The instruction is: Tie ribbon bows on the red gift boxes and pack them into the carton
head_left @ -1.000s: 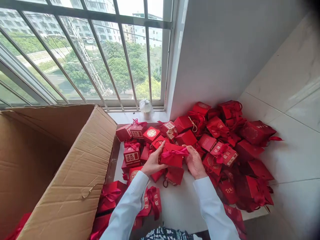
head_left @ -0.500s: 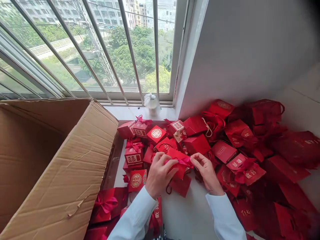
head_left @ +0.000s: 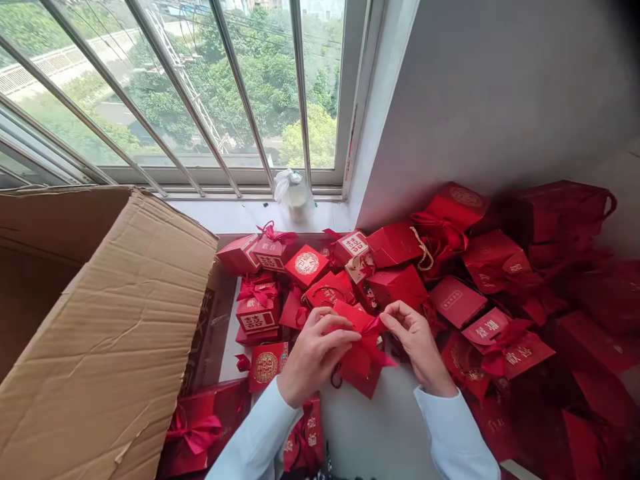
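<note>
At the middle of the head view, my left hand (head_left: 316, 353) is closed on a small red gift box (head_left: 351, 315), its fingers across the near side. My right hand (head_left: 417, 343) pinches an end of the bright red ribbon (head_left: 375, 325) between thumb and fingertips, pulling it out from the box. Another ribbon tail hangs toward the lower right of the box. Beneath, a red box with a dark cord handle (head_left: 361, 380) lies on the white surface. My left fingertips partly hide the ribbon's knot.
Several red boxes with gold characters and bows, among them a square box (head_left: 306, 265), crowd the far side. More red boxes (head_left: 457, 298) are heaped at the right. A large open cardboard box (head_left: 115, 320) stands left. A bagged jar (head_left: 295, 199) sits on the windowsill.
My view has tilted down and shifted slightly. The ribbon, earlier bunched as a bow between my hands, now has a tail hanging loose below the held box. Both hands keep their places.
</note>
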`<state>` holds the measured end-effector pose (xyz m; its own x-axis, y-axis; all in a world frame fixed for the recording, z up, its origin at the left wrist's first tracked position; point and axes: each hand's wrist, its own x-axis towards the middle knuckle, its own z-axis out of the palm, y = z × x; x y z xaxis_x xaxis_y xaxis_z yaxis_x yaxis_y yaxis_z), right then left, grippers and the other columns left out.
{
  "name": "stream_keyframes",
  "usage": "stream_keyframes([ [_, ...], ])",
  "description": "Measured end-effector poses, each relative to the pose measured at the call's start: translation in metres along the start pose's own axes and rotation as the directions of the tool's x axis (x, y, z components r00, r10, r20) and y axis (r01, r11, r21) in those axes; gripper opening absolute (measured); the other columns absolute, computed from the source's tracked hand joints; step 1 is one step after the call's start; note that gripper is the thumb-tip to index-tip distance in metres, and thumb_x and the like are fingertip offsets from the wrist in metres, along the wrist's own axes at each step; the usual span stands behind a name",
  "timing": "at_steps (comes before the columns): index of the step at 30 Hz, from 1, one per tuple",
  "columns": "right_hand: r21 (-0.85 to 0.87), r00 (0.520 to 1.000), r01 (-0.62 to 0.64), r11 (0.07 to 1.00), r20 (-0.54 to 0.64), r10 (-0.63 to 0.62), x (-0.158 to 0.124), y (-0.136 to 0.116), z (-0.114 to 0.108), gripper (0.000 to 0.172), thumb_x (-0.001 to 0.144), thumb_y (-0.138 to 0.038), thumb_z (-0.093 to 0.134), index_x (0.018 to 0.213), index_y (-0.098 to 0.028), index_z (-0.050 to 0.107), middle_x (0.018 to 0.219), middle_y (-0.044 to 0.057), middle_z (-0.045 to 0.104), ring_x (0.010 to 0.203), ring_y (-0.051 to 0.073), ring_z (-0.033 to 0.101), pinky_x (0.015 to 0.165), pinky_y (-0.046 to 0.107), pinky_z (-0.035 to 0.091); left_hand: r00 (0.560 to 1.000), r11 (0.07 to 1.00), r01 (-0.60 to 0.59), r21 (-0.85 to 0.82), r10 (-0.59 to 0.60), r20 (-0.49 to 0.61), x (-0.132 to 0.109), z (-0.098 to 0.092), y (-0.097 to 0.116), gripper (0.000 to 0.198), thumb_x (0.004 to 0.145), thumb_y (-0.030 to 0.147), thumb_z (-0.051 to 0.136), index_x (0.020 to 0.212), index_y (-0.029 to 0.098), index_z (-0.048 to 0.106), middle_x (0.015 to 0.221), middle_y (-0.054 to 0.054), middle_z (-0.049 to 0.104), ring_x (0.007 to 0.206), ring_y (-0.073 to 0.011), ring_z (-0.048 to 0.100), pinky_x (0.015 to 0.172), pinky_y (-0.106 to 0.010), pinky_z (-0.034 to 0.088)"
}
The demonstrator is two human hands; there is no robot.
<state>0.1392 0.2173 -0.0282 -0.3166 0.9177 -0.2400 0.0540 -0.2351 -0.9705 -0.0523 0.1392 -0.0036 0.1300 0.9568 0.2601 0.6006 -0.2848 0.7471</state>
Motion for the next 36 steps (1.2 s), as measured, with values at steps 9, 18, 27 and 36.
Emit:
stream_keyframes([
  [9,-0.644,0.933,0.219,0.733,-0.082,-0.350,-0.021,-0.033,0.005,0.012,0.086,-0.033,0.054,0.090,-0.023,0.060,0.092,0.005,0.061,0.085,0.020,0.056,0.078,0.033,0.045,0.943,0.942,0.331,-0.060,-0.331,0.004,-0.007,-0.024,0.003,0.017,0.089,0.033,0.053,0.094,0.021,0.064,0.088,-0.003,0.060,0.078,-0.0144,0.058,0.071,-0.025,0.046],
  [18,-0.736,0.857,0.498,0.459,0.338,-0.388,-0.029,-0.035,0.038,0.012,0.087,-0.017,0.054,0.091,-0.024,0.063,0.089,0.004,0.059,0.089,0.022,0.049,0.079,0.037,0.044,0.935,0.933,0.353,-0.075,-0.347,0.079,0.001,-0.021,0.002,0.015,0.088,0.025,0.051,0.076,0.018,0.056,0.077,0.000,0.054,0.066,-0.0121,0.050,0.062,-0.023,0.041],
  [27,-0.757,0.885,0.447,0.476,0.300,-0.355,-0.022,-0.029,0.036,0.012,0.081,-0.009,0.054,0.080,-0.021,0.056,0.082,0.002,0.057,0.082,0.020,0.045,0.076,0.035,0.041,0.946,0.951,0.305,-0.050,-0.297,0.129,0.021,-0.024,-0.006,0.014,0.086,0.017,0.050,0.073,0.018,0.048,0.073,0.002,0.054,0.065,-0.0120,0.048,0.061,-0.022,0.037],
  [36,-0.737,0.854,0.479,0.476,0.267,-0.446,-0.029,-0.024,0.029,0.015,0.085,-0.014,0.056,0.099,-0.020,0.057,0.098,0.005,0.057,0.097,0.021,0.047,0.085,0.035,0.042,0.942,0.953,0.301,-0.030,-0.292,0.165,0.024,-0.029,-0.009,0.004,0.086,0.019,0.055,0.090,0.019,0.056,0.088,-0.001,0.058,0.079,-0.0147,0.053,0.072,-0.025,0.042],
])
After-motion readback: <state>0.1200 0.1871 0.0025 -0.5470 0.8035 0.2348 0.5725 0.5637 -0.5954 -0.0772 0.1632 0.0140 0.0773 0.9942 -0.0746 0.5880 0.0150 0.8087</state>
